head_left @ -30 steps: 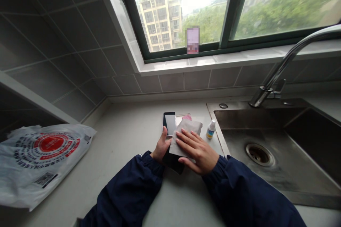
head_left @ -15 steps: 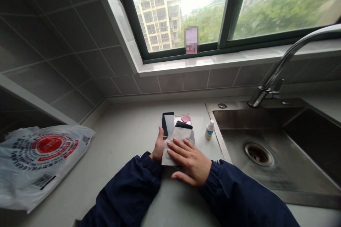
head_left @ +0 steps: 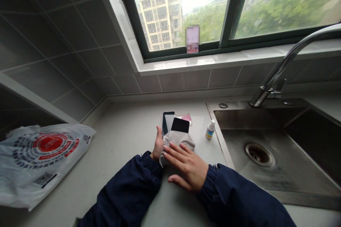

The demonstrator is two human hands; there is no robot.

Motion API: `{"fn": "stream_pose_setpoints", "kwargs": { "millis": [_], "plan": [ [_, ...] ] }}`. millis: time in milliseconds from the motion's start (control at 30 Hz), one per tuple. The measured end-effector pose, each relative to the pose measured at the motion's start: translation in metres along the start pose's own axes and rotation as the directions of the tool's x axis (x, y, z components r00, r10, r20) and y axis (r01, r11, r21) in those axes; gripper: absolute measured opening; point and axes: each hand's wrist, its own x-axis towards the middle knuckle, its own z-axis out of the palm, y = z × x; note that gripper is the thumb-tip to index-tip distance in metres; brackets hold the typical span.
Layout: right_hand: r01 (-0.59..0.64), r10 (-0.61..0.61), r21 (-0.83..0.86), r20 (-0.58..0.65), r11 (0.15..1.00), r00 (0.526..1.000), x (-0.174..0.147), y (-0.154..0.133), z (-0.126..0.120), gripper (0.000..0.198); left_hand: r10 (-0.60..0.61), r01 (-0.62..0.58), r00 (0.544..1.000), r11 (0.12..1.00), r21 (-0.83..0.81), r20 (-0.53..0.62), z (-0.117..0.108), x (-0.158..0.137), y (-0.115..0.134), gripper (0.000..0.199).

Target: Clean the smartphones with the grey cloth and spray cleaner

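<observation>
A black-screened phone (head_left: 180,125) lies tilted in my left hand (head_left: 157,146), whose thumb sticks up at the side while its fingers are hidden beneath. Over the phone's lower part is a light grey cleaning cloth (head_left: 177,137) with a zigzag edge. My right hand (head_left: 186,165) rests on that cloth, fingers stretched out and flat, thumb apart. Just behind, on the counter, is a second phone (head_left: 166,122), partly covered. Next to it lies a clear case (head_left: 190,122) with a small pink piece (head_left: 187,117). A small white bottle (head_left: 210,129) with a blue and yellow label stands upright to the right.
To the right is a steel sink (head_left: 226,134) with a chrome faucet (head_left: 277,64). A white printed plastic bag (head_left: 48,163) lies on the counter (head_left: 125,131) at left. Behind are a tiled wall (head_left: 170,82) and a window (head_left: 207,7).
My right hand has slid the cloth down toward me, bunching it and baring more of the black screen. My left hand stays almost in place under the phone.
</observation>
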Motion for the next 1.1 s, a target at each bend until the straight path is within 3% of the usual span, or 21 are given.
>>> {"fn": "stream_pose_setpoints", "kwargs": {
  "millis": [267,467,567,733,833,1100],
  "plan": [
    [-0.081,0.067,-0.142,-0.102,0.987,0.993,0.000,0.012,-0.003,0.064,0.046,-0.050,0.990,0.998,0.025,0.136,-0.007,0.002,-0.012,0.102],
    [-0.172,0.133,-0.177,-0.214,0.969,0.968,0.001,0.024,-0.006,0.062,0.186,-0.206,0.967,0.973,0.102,0.175,-0.006,0.006,-0.021,0.087],
    [-0.206,0.153,-0.184,-0.267,0.961,0.952,0.003,0.030,-0.008,0.060,0.173,-0.198,0.970,0.969,0.148,0.169,-0.006,0.007,-0.022,0.083],
    [-0.287,0.215,-0.173,-0.345,0.942,0.913,0.006,0.037,-0.008,0.054,0.065,-0.086,0.993,0.967,0.242,0.097,-0.011,0.005,-0.020,0.081],
    [-0.313,0.242,-0.152,-0.363,0.937,0.900,0.007,0.039,-0.007,0.055,0.032,-0.066,0.990,0.964,0.257,0.135,-0.013,0.004,-0.020,0.081],
    [-0.260,0.205,-0.145,-0.314,0.955,0.927,0.008,0.037,-0.005,0.055,0.105,-0.134,0.980,0.976,0.172,0.170,-0.007,0.007,-0.019,0.074]
  ]
}}
